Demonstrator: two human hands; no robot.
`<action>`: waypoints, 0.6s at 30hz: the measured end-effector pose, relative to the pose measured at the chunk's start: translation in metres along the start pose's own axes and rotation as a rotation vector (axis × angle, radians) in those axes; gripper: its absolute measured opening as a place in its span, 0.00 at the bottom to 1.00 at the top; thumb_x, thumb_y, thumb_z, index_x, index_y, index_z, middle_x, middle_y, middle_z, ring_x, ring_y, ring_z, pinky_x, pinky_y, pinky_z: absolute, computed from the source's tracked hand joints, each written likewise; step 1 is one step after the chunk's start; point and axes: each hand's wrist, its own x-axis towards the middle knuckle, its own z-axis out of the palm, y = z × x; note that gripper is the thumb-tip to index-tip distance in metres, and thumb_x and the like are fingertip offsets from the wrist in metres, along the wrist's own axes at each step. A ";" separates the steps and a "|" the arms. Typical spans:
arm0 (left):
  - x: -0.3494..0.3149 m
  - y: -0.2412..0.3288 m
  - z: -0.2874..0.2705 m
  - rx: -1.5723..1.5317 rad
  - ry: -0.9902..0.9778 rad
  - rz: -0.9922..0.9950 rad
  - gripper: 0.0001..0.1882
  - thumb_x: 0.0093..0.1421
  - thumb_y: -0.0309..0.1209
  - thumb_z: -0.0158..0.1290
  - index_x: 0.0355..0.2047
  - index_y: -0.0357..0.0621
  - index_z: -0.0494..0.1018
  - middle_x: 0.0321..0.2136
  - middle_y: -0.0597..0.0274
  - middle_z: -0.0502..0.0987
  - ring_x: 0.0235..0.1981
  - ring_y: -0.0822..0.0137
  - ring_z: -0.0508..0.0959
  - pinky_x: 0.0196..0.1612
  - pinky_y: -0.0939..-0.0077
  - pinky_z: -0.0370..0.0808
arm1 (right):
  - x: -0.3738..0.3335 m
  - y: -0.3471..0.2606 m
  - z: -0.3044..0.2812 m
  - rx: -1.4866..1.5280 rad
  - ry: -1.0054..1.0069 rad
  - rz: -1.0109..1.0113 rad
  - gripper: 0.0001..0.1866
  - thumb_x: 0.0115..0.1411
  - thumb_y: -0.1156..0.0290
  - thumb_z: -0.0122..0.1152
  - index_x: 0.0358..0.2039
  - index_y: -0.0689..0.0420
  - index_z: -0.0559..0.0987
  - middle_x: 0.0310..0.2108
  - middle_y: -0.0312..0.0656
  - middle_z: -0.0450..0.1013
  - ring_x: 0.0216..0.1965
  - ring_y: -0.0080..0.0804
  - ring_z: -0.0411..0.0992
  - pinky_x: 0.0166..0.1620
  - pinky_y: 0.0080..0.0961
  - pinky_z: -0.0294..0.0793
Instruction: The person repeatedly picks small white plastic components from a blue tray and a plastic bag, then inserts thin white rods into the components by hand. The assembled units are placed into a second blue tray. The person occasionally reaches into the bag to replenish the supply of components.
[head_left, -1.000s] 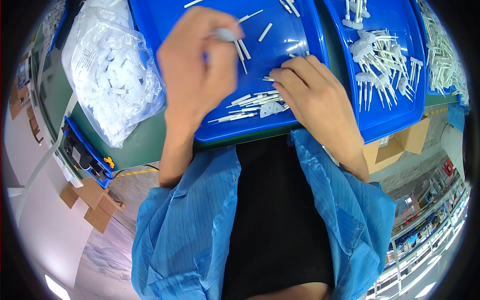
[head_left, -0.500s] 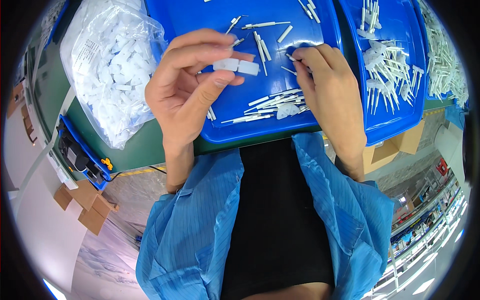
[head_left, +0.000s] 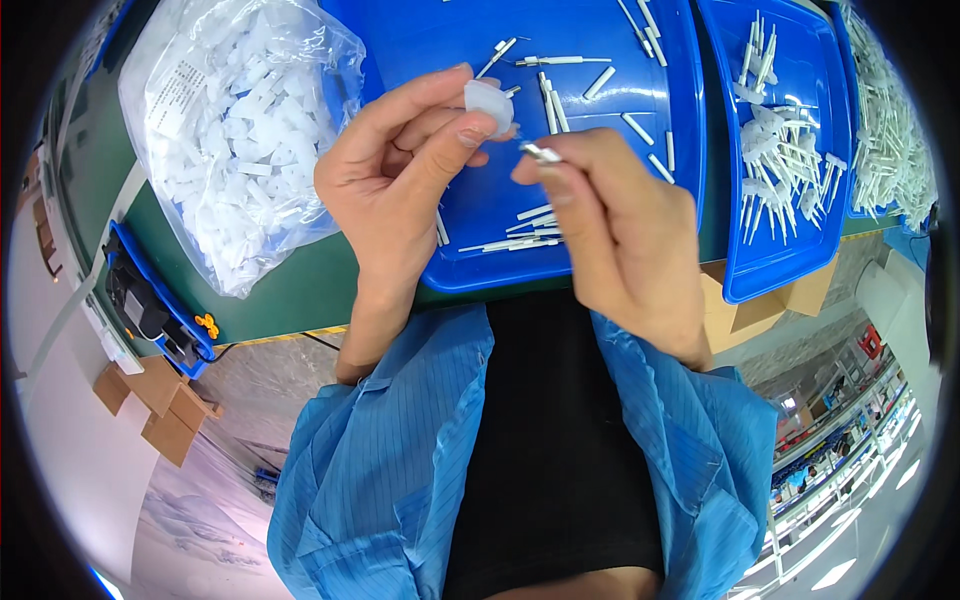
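Between the thumb and fingers of my left hand [head_left: 395, 170] is a rounded white plastic piece [head_left: 486, 104], held above the blue tray [head_left: 480, 280]. My right hand [head_left: 630, 215] pinches a small white rod with a metal end [head_left: 541, 153]. That metal end points toward the white piece, close to it; blur hides whether they touch. Below both hands, loose white rods [head_left: 637, 129] lie scattered in the tray. A bunch of rods [head_left: 515, 243] rests along its near edge, partly covered by my right hand.
At the left lies a clear plastic bag [head_left: 245, 170] full of white plastic pieces. Another blue tray [head_left: 785, 270], at the right, holds clustered white pieces with rods [head_left: 785, 150]; more rods [head_left: 885, 120] pile up beyond it. A black device [head_left: 150, 310] sits near the table's left edge.
My right hand has lifted from the tray and moved left toward my left hand, holding a rod. The white piece in my left hand has been turned.
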 end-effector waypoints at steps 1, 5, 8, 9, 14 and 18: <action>0.000 -0.001 0.000 -0.010 0.004 0.026 0.17 0.58 0.21 0.58 0.49 0.33 0.73 0.39 0.46 0.80 0.35 0.58 0.83 0.38 0.72 0.81 | 0.001 0.001 0.008 -0.059 0.010 -0.096 0.07 0.66 0.76 0.53 0.43 0.61 0.74 0.28 0.41 0.77 0.24 0.19 0.71 0.26 0.17 0.68; 0.001 -0.001 0.004 -0.052 0.008 0.095 0.15 0.59 0.18 0.56 0.48 0.32 0.74 0.40 0.45 0.80 0.37 0.58 0.82 0.45 0.67 0.80 | 0.005 0.004 0.018 -0.223 0.109 -0.171 0.06 0.62 0.78 0.57 0.40 0.62 0.76 0.26 0.40 0.78 0.20 0.23 0.75 0.24 0.18 0.70; 0.000 -0.002 0.002 -0.078 -0.005 0.094 0.15 0.59 0.17 0.56 0.48 0.31 0.73 0.40 0.45 0.80 0.40 0.57 0.82 0.47 0.65 0.79 | 0.002 -0.002 0.015 -0.340 0.120 -0.194 0.05 0.61 0.80 0.59 0.38 0.62 0.76 0.23 0.38 0.77 0.17 0.23 0.74 0.21 0.17 0.69; -0.001 -0.003 0.001 -0.084 -0.011 0.089 0.15 0.59 0.16 0.55 0.48 0.31 0.73 0.40 0.45 0.80 0.41 0.57 0.82 0.48 0.65 0.79 | 0.003 -0.002 0.016 -0.327 0.119 -0.196 0.05 0.61 0.80 0.59 0.38 0.62 0.75 0.23 0.37 0.77 0.17 0.22 0.74 0.21 0.17 0.69; -0.001 -0.008 0.000 -0.083 0.008 0.189 0.15 0.56 0.12 0.56 0.45 0.28 0.74 0.44 0.46 0.77 0.44 0.60 0.81 0.47 0.74 0.80 | -0.001 -0.004 0.025 -0.204 0.087 -0.110 0.03 0.62 0.79 0.57 0.37 0.62 0.75 0.23 0.36 0.77 0.17 0.18 0.73 0.21 0.15 0.69; -0.003 -0.003 0.002 -0.010 0.025 0.169 0.13 0.58 0.14 0.55 0.44 0.31 0.73 0.40 0.45 0.78 0.42 0.53 0.81 0.48 0.60 0.79 | -0.001 -0.008 0.019 -0.108 0.077 -0.039 0.03 0.64 0.78 0.56 0.37 0.62 0.75 0.23 0.36 0.77 0.18 0.14 0.72 0.21 0.14 0.68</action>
